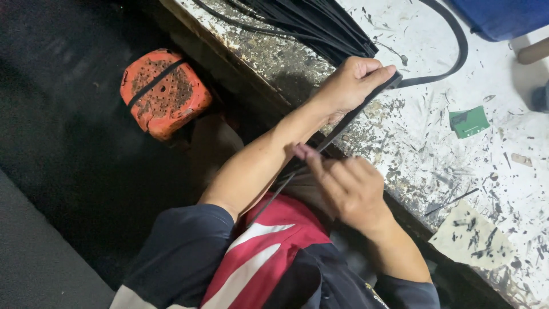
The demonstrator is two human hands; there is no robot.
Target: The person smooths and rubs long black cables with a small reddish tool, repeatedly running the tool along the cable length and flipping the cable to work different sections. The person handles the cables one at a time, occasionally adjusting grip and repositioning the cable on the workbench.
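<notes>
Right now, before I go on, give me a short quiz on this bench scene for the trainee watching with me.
1. True or false: the left hand and the right hand both have a grip on the same black strip.
2. Which small thing lies on the white bench top? A. a green card B. a yellow cup C. a red brush
3. Fill in: the orange block below the bench has a black ____ across it.

Key: 1 true; 2 A; 3 band.
</notes>
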